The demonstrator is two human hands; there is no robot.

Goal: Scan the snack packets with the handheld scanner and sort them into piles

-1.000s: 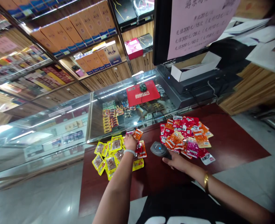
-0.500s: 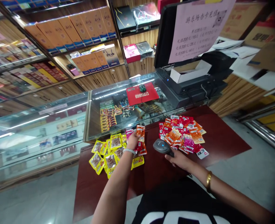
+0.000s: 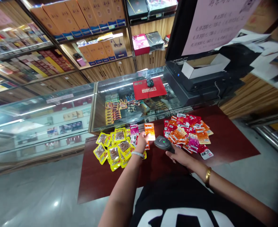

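Observation:
Pinched in my left hand is an orange snack packet, raised just left of the scanner's head. My right hand is wrapped round the handle of a dark grey barcode scanner, which shows a small green light and points left toward the packet. Yellow snack packets with clear windows lie heaped to the left of my left hand. A purple packet and a few others lie partly hidden behind that hand. Beyond the scanner spreads a pile of red, orange and purple packets.
The dark red tabletop meets a glass display case, on which lie a red mouse pad and a mouse. A monitor and a white open box stand behind the right pile. Shelves hold boxed goods.
My left hand has lifted the orange packet rightward, nearer the scanner. The scanner's light has turned from blue to green. The whole view has shifted slightly.

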